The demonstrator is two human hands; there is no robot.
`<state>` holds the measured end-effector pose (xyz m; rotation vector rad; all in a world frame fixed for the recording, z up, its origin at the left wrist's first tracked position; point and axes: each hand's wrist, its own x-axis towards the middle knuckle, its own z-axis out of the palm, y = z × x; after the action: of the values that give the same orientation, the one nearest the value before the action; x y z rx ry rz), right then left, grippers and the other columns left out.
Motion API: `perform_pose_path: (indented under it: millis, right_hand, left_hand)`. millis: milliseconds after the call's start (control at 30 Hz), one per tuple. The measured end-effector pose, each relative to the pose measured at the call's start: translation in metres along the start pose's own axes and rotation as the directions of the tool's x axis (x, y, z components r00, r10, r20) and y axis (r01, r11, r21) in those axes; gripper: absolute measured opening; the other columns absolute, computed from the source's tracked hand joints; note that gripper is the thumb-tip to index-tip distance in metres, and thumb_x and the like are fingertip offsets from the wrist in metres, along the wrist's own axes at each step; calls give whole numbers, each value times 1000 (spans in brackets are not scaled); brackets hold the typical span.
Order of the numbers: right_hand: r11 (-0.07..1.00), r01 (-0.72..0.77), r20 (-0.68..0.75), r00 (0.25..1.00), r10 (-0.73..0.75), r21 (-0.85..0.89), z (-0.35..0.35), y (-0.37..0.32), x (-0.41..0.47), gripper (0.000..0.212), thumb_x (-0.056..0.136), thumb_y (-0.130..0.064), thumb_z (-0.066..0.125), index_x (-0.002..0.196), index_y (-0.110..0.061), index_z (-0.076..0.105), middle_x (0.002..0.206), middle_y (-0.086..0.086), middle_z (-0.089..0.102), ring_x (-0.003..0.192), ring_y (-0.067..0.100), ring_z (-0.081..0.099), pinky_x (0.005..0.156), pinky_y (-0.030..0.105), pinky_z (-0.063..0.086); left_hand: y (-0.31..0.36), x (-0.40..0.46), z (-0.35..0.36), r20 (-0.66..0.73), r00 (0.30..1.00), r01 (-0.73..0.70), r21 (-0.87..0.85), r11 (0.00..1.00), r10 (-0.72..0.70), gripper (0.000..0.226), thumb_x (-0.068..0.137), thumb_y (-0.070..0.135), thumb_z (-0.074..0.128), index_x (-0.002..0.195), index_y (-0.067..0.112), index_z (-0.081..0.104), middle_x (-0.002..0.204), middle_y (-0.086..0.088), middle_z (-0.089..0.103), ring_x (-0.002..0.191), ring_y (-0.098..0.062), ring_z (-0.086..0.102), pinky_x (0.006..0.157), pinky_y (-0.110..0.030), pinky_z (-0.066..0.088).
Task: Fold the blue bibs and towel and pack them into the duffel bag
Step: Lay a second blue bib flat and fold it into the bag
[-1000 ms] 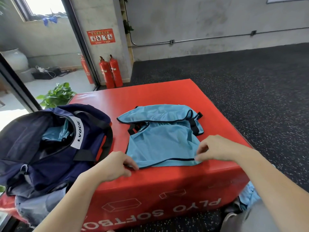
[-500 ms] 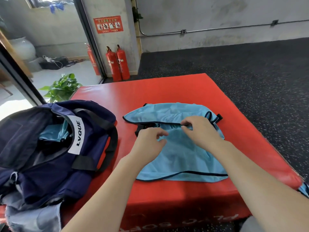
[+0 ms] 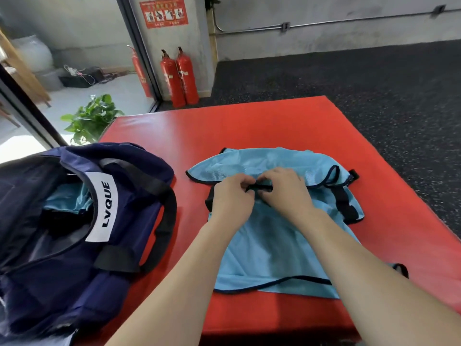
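A light blue bib (image 3: 272, 250) with black trim lies spread on the red soft box (image 3: 249, 126), its far part folded over. My left hand (image 3: 230, 198) and my right hand (image 3: 284, 191) meet at the bib's middle, and both pinch a black strap edge between them. The navy duffel bag (image 3: 74, 233) with a white LVQUE label stands open at the left on the box. Light blue fabric (image 3: 66, 199) shows inside it.
Another piece of blue fabric (image 3: 400, 267) hangs off the box's right edge. Two red fire extinguishers (image 3: 179, 78) stand by the far wall, a third behind the glass door. A potted plant (image 3: 91, 118) sits beyond the box's far left corner. Dark speckled floor surrounds the box.
Both hands left the bib's near hem and moved up to its middle, where they came together and now pinch the black strap. The camera leaned closer.
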<state>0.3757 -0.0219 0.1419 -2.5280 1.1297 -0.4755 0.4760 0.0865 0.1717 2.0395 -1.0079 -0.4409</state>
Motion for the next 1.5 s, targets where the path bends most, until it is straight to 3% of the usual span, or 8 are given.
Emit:
perform_pose_path:
  millis: [167,400,600,800,1000,1267,1400,1500]
  right_hand:
    - [999,-31,-74,997,30,-15,2,-2,7,17,89,-35,65,104,-32,74,111,-5,68,113,26,54,96,43,40]
    - [997,-43,-40,998,40,-61,5,-2,1,37,87,-50,66,120,-33,66,123,-6,60,120,24,47,97,41,33]
    - [997,-30,-96,995,23,-75,12,-7,-1,24,93,-41,62,110,-28,72,112,-1,65,112,27,52,93,42,37]
    - [997,1,-77,997,-7,-72,12,-6,1,18,95,-36,61,104,-24,71,107,-3,65,109,25,53,93,42,39]
    - [994,80,-97,993,-72,81,-9,2,-3,11,97,-26,61,99,-18,69,97,-3,68,100,24,58,87,43,46]
    - [943,72,-53,997,-58,326,-51,-4,-43,2,97,-26,65,98,-27,65,86,-15,68,83,2,62,75,21,46]
    - [877,48,14,998,-62,479,-67,-6,-67,25,87,-18,78,103,-33,66,89,-9,69,78,7,63,71,13,46]
    - [874,50,37,996,-78,483,-77,-3,-84,38,83,-6,75,109,-32,67,91,-9,69,78,6,62,72,10,46]
  left_hand:
    - [-2,-3,-7,-12,1000,-16,-47,999,15,33,89,4,59,108,28,73,95,19,69,83,4,60,71,-3,41]
    - [-7,-9,-14,-38,999,-18,-77,997,15,35,89,6,56,109,29,73,83,18,63,78,1,59,67,-15,43]
    - [-8,-17,-17,-30,995,-94,-31,995,93,33,90,7,59,112,27,72,104,13,68,89,-2,61,80,-13,46]
    - [-17,-15,-25,-41,995,-88,-20,996,87,32,89,6,60,111,26,72,100,18,68,81,7,58,73,-1,41]
    - [-17,-13,-27,-42,994,-101,-35,994,100,35,88,6,62,114,29,70,104,16,67,85,0,60,78,-8,44]
    - [5,-28,-20,-57,971,-234,7,972,234,38,87,10,71,122,25,66,117,14,58,77,-4,59,81,-16,45]
    - [15,-44,-15,-34,947,-311,164,936,320,36,87,18,72,122,24,66,126,10,57,113,-11,52,90,-32,49]
    - [19,-56,-12,-30,947,-300,279,912,321,23,89,21,68,111,20,71,117,6,63,114,-19,51,90,-38,49]
